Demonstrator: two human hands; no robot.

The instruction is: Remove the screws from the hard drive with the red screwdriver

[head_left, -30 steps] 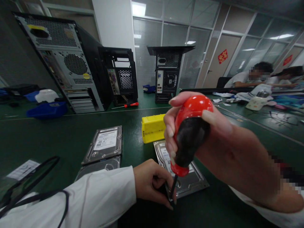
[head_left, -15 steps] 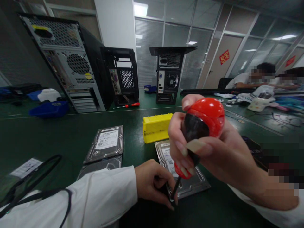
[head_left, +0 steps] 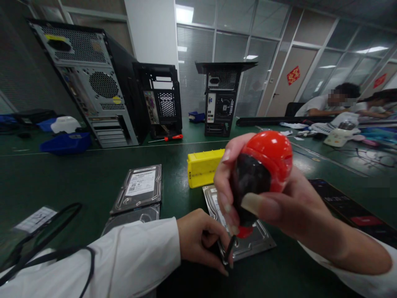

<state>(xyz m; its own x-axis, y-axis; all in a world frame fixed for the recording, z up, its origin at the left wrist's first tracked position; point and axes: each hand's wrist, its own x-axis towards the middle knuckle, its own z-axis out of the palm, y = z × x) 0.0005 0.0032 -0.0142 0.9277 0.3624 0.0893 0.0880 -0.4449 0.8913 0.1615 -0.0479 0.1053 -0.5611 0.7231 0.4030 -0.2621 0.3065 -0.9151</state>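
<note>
My right hand (head_left: 279, 203) is wrapped around a screwdriver (head_left: 268, 161) with a thick red and black handle. Its dark shaft slants down to the near left corner of a hard drive (head_left: 256, 244) lying on the table. At that corner, the thumb and fingers of my left hand (head_left: 198, 240) close together around the screwdriver's tip. What sits between those fingertips is too small and hidden to name. My right hand and the handle cover part of the drive's label.
Two more hard drives (head_left: 139, 186) lie to the left, the nearer partly under my sleeve. A yellow box (head_left: 203, 167) stands beyond the drive. Computer cases (head_left: 124, 82) line the back, with another screwdriver (head_left: 173, 137) before them. A phone (head_left: 350, 207) lies right; people (head_left: 322, 103) sit beyond.
The right hand has shifted its grip on the screwdriver handle, and the handle has turned and tilted slightly. My left hand stays in place at the drive's corner. More of the phone shows.
</note>
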